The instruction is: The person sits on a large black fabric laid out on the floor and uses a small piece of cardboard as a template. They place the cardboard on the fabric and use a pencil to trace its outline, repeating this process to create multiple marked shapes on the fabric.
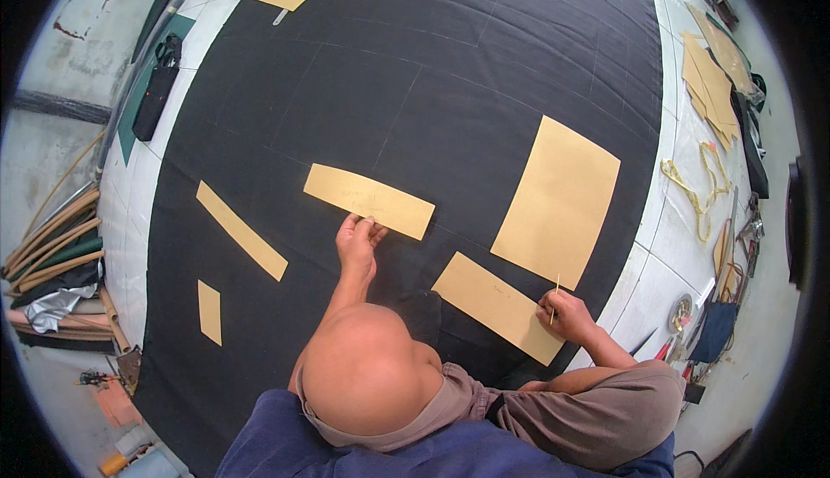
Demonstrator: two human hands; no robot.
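Fingers [373, 229] of our left hand [357, 245] press flat a tan paper strip [369, 200] on matte black cloth [415, 89], while our right hand [569, 314] pinches a thin stick [555, 296] at another piece's [499, 307] edge.

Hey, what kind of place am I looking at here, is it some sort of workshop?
Most likely a tailoring or garment-cutting workshop. A large black cloth is spread flat over the work surface, tan paper pattern pieces lie on it, and a yellow measuring tape sits off to the side beside scattered tools.

The scene is lit evenly and brightly from above; shadows are kept soft. Straight edges are bent toward the dark vignetted rim, where sharpness is lost.
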